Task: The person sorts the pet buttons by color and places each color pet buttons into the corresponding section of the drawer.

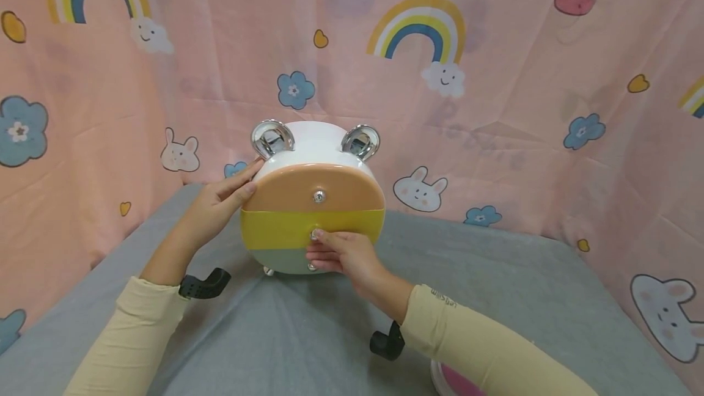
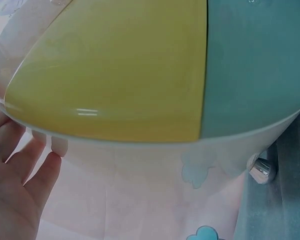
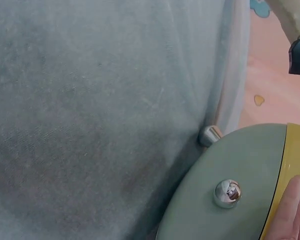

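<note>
A small rounded drawer box point(image 1: 317, 140) with a white shell and two silver ears stands on the table. Its front has an orange drawer point(image 1: 280, 189), a yellow drawer point(image 1: 277, 230) and a green drawer point(image 1: 282, 261), all flush. My right hand point(image 1: 352, 256) pinches the silver middle knob point(image 1: 314, 234) of the yellow drawer between thumb and finger. The lower knob point(image 3: 227, 193) shows plainly in the right wrist view. My left hand point(image 1: 216, 206) rests against the box's left side with extended fingers, some hidden behind its edge in the left wrist view.
Grey cloth covers the table point(image 1: 495, 286). A pink-and-white round thing point(image 1: 453, 382) lies partly under the right forearm at the front edge. A pink printed curtain point(image 1: 506, 139) hangs behind and along both sides. Short silver feet point(image 2: 262, 171) lift the box.
</note>
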{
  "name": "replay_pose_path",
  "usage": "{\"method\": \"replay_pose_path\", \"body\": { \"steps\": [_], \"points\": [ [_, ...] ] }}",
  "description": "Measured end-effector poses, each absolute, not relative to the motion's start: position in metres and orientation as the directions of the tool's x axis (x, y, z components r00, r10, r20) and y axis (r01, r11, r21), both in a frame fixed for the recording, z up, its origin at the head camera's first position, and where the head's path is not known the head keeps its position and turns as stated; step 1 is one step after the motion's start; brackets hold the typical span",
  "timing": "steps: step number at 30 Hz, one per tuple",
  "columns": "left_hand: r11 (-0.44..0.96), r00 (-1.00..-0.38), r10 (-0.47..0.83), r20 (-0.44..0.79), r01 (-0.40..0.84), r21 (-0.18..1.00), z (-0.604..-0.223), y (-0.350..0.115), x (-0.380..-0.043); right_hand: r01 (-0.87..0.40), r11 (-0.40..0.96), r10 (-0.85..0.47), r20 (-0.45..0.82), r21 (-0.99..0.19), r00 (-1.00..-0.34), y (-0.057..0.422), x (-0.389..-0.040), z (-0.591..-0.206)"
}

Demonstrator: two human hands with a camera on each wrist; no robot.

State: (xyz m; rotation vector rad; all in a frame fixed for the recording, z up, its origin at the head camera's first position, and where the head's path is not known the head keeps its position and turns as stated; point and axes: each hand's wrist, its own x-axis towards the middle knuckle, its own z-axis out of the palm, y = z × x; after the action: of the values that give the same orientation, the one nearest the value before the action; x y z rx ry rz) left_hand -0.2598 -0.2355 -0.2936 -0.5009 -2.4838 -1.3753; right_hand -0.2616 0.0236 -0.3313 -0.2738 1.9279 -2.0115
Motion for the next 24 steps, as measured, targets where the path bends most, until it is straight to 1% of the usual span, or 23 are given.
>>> {"method": "replay_pose_path", "body": {
  "steps": [5, 12, 15, 19, 24],
  "points": [
    [0.501, -0.911, 0.181, 0.371, 0.410, 0.762, -0.294, -0.236, -0.259, 0.102, -0.004, -0.371, -0.093, -0.995, -0.924, 0.024, -0.261, -0.334],
    [0.510, -0.905, 0.207, 0.373, 0.424, 0.748, -0.293, -0.236, -0.258, 0.049, 0.069, -0.341, -0.070, -0.996, -0.938, 0.029, -0.255, -0.342],
    [0.512, -0.915, 0.196, 0.354, 0.403, 0.758, -0.292, -0.237, -0.258, 0.082, 0.101, -0.353, -0.113, -0.991, -0.929, 0.032, -0.254, -0.349],
    [0.538, -0.932, 0.177, 0.317, 0.361, 0.762, -0.290, -0.238, -0.256, 0.165, 0.135, -0.372, -0.204, -0.977, -0.906, 0.036, -0.254, -0.360],
    [0.565, -0.935, 0.181, 0.305, 0.353, 0.746, -0.289, -0.238, -0.257, 0.240, 0.144, -0.378, -0.278, -0.960, -0.883, 0.037, -0.254, -0.372]
  ]
}}
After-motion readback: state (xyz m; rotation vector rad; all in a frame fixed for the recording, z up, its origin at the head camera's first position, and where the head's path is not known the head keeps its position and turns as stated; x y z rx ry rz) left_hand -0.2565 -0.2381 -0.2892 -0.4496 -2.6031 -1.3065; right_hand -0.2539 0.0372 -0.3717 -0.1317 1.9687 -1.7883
